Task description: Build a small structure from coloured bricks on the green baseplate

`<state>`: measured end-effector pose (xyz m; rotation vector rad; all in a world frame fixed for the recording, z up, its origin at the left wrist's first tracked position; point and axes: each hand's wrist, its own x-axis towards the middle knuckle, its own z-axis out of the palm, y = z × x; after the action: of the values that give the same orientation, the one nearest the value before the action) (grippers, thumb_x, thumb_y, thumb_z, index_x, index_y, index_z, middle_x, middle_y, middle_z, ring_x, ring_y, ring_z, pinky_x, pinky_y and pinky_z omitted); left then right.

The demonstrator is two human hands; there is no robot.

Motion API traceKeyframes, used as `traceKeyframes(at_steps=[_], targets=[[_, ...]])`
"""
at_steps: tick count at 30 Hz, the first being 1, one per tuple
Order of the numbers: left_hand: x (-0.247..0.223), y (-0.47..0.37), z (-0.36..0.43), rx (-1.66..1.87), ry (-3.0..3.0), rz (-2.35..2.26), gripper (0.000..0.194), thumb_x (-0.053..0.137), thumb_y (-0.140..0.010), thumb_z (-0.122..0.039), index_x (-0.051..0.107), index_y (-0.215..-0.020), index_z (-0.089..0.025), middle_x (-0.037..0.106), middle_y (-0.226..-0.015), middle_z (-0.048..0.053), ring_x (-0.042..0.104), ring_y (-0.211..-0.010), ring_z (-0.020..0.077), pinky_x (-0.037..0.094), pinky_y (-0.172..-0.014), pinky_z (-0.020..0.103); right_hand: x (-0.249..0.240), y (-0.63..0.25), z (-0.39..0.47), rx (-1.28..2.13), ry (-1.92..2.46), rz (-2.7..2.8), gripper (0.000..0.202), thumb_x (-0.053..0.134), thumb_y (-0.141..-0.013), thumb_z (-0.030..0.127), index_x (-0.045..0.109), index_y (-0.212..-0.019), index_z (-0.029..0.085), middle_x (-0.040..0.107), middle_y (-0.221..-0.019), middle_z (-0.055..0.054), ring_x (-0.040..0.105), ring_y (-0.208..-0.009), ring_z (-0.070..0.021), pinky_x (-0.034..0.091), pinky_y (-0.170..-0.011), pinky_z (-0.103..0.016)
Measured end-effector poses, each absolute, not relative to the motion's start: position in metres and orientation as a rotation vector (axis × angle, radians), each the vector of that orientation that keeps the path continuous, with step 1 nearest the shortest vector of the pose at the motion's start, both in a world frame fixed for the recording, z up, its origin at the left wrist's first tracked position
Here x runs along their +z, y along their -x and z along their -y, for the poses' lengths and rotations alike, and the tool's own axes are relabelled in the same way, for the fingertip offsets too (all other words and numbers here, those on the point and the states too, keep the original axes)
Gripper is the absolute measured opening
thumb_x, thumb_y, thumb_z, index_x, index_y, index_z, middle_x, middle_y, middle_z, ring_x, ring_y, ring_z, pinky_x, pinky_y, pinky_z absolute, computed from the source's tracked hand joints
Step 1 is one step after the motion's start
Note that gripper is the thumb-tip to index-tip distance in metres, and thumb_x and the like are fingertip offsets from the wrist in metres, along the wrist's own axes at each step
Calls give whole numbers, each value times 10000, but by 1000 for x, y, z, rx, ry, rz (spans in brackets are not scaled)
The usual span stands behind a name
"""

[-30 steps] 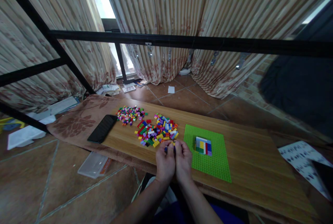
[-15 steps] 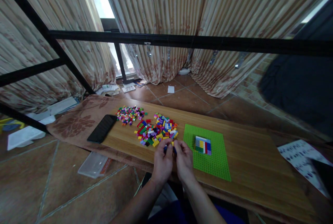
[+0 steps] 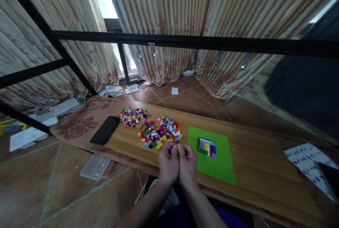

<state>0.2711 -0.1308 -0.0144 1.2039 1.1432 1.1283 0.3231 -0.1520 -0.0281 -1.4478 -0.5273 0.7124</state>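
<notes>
My left hand (image 3: 168, 164) and my right hand (image 3: 187, 164) are pressed together at the table's front edge, thumbs side by side and fingers curled in. A bit of a dark blue toy brick (image 3: 170, 150) shows in the curl of my left hand. My right fingers are closed as well, and what they hold is hidden. Just beyond the hands lies a heap of mixed toy bricks (image 3: 159, 134). To their right is a green baseplate (image 3: 217, 169) carrying a low multicoloured block of joined bricks (image 3: 207, 148).
A pile of smaller bricks (image 3: 132, 116) lies at the far left of the wooden table (image 3: 265, 171), near a black phone (image 3: 105, 130). A printed sheet (image 3: 308, 164) is at the right. A black metal rail (image 3: 185, 40) crosses beyond the table, before striped curtains (image 3: 169, 5).
My hands have drawn closer together, thumbs now side by side. A yellow brick that showed between the fingertips is now out of sight. The bricks on the table have not moved.
</notes>
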Motion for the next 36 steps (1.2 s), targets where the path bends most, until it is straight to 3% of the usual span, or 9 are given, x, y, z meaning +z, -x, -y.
traceKeyframes(at_steps=[8,14,19,22,29,36], targets=[[-23,-276,134,1158,-1057,-1187,166,530,-804,-320,561,-772,-160,553,-651,-18,499,-581,106,404,-548,206,-36,-324,146,697,1469,388,388,620,-711,562,587,-666,178,596,-596,22,513,-583,-128,386,-574,-258],[-21,-274,116,1108,-995,-1077,218,524,-813,-387,527,-760,-176,407,-499,-82,364,-413,73,310,-429,190,-25,-327,142,971,1114,105,369,694,-658,525,526,-688,198,531,-560,74,421,-445,-66,288,-423,-195],[-27,-258,68,1088,-1546,-1350,200,501,-831,-308,620,-772,-158,619,-682,6,565,-632,133,426,-610,233,-25,-335,144,999,1079,78,369,739,-627,480,530,-709,188,536,-585,79,285,-380,-16,145,-364,-164],[-29,-252,45,950,-1813,-1417,173,512,-834,-251,657,-804,-161,674,-773,42,607,-723,160,430,-675,251,-32,-337,145,965,1129,106,354,722,-648,476,524,-699,187,538,-584,76,291,-383,-14,158,-368,-159],[-26,-254,32,804,-2052,-1420,117,547,-825,-198,657,-788,-187,658,-752,43,585,-698,165,389,-662,249,-44,-337,142,922,1159,129,347,721,-650,472,528,-699,188,585,-593,59,379,-406,-34,261,-372,-167],[-17,-256,23,826,-2136,-1389,135,525,-836,-224,650,-792,-196,650,-766,44,585,-737,177,397,-684,260,-52,-340,138,958,1115,48,258,700,-684,409,574,-763,197,683,-694,8,618,-584,-113,478,-507,-225]])
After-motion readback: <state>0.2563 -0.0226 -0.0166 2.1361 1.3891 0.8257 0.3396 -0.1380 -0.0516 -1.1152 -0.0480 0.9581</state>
